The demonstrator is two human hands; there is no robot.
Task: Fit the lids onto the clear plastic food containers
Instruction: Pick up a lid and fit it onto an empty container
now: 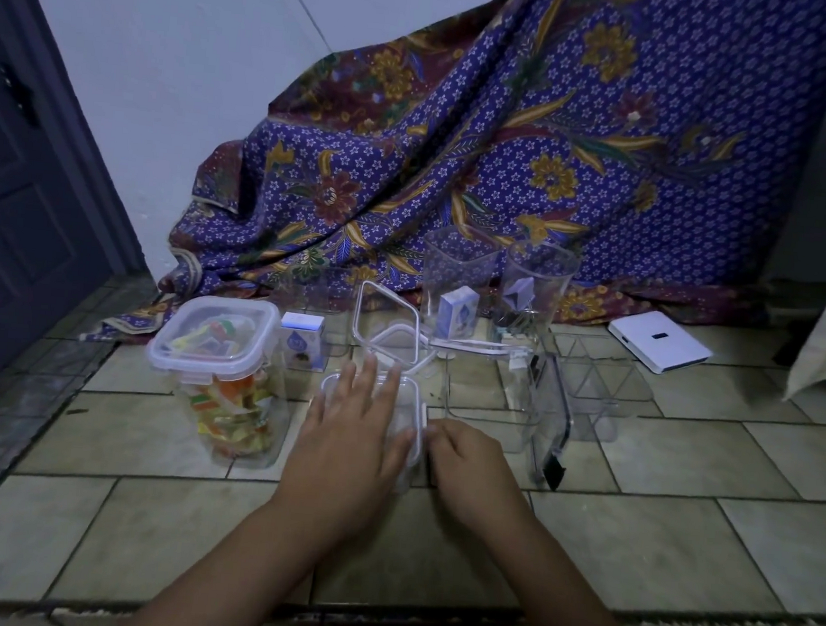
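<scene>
A clear square container with a white-rimmed lid (411,406) stands on the tiled floor in the middle. My left hand (355,419) lies flat on that lid, fingers spread. My right hand (462,452) has its fingers curled at the lid's right-side clip. To the left stands a lidded container (228,377) full of colourful packets. A loose clear lid (388,323) leans behind the middle container. Two tall open containers (458,277) (536,288) stand at the back, and a low clear container (490,407) sits on the right.
A small blue-and-white box (300,341) sits behind the filled container. A clear divided tray (598,377) and a white flat device (658,347) lie at the right. A purple patterned cloth (464,144) drapes behind. A dark door (26,183) is at the left.
</scene>
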